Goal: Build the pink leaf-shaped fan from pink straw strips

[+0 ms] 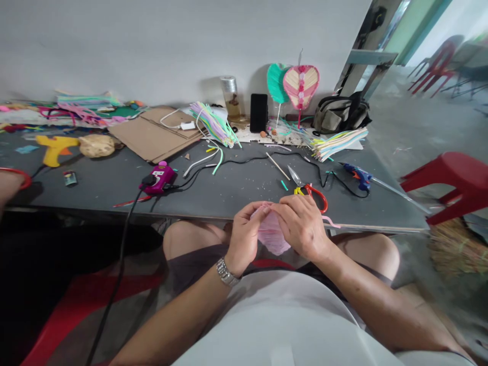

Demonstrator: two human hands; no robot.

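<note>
Between my two hands, above my lap at the table's front edge, is a pink fuzzy leaf-shaped piece [273, 235], seemingly made of pipe cleaners. My left hand [246, 231] pinches its upper left edge between thumb and fingers. At its top right, my right hand [303, 223] is closed on the same piece, and its fingers hide part of it. A pink pipe cleaner [331, 222] sticks out to the right, behind my right hand. Just beyond that hand lie scissors [297, 177] with a red-orange handle [319, 199], blades pointing away.
A purple power socket [162, 178] with black cords sits left, near a yellow glue gun [55, 149] and cardboard [152, 133]. A blue glue gun [358, 175] lies right. Pipe-cleaner bundles [215, 124], a phone [258, 113], a jar [231, 96] and two leaf-shaped fans [301, 86] stand behind.
</note>
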